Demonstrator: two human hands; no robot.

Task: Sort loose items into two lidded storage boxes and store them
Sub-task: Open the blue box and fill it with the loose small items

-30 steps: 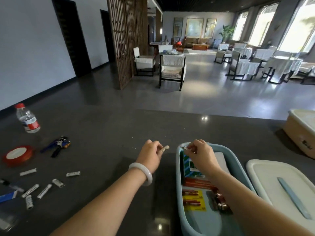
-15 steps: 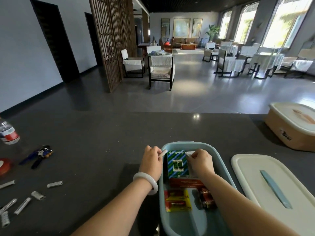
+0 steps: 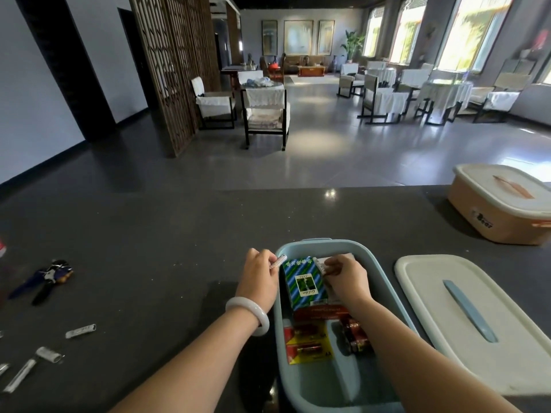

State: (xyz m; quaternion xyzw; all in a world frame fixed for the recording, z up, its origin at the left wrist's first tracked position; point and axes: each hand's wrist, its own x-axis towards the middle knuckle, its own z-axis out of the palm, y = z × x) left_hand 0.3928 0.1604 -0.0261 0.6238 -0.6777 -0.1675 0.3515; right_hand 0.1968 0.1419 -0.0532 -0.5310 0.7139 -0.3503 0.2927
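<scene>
An open blue storage box [image 3: 384,296] stands in front of me on the dark table. It holds a green-and-blue striped card pack [image 3: 302,281], red packs and yellow battery cards [image 3: 307,345]. My left hand [image 3: 259,278] grips a small silver tube [image 3: 278,260] at the box's left rim. Inside the far end of the box, my right hand [image 3: 346,278] pinches another small white-silver item [image 3: 320,265] beside the card pack. The box's white lid [image 3: 465,317] with a blue handle lies to the right. A lidded tan storage box [image 3: 501,204] sits at the far right.
Several loose silver tubes [image 3: 80,330] lie at the table's near left. A bunch of keys with blue and black fobs [image 3: 44,278] is farther left. Chairs and covered tables fill the room beyond the table's far edge.
Both hands moved from above the table's middle to the blue box. My right hand lowered into the box's far end. The view has shifted right and downward.
</scene>
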